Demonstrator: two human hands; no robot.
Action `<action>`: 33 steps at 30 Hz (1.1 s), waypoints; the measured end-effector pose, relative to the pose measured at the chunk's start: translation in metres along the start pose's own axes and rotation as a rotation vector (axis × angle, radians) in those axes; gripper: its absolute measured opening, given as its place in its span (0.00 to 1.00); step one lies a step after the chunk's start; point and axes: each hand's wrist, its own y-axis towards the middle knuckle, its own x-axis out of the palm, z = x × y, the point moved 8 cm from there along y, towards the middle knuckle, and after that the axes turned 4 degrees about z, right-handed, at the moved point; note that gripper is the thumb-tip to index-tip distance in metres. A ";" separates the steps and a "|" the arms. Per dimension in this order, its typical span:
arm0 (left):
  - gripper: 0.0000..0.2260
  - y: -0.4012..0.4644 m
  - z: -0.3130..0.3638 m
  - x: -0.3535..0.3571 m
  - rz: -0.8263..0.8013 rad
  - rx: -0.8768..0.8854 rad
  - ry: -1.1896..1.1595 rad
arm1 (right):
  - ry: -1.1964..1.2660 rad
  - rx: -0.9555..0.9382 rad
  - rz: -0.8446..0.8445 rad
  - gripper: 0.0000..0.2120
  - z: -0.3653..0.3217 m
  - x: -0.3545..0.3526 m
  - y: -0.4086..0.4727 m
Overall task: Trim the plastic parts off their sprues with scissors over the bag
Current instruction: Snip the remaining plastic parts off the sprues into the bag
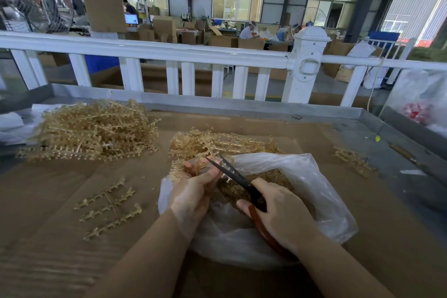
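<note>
Gripped in the right hand, red-handled scissors with blades parted over the clear plastic bag; left hand grasping a tan sprue above the bag's mouth; untrimmed sprue pile behind, on the cardboard-covered table.
</note>
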 end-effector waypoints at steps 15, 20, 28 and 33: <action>0.06 0.007 -0.005 -0.004 -0.022 -0.042 0.041 | -0.099 -0.028 0.029 0.15 -0.001 0.003 0.000; 0.09 0.006 -0.005 -0.004 -0.030 -0.037 0.033 | -0.114 -0.017 0.029 0.15 -0.002 0.003 -0.001; 0.07 0.007 -0.007 -0.005 -0.013 -0.030 0.060 | -0.121 -0.044 0.052 0.16 -0.005 -0.002 -0.003; 0.10 0.004 -0.008 -0.003 -0.035 -0.033 0.098 | -0.111 -0.029 0.048 0.15 -0.004 -0.001 -0.004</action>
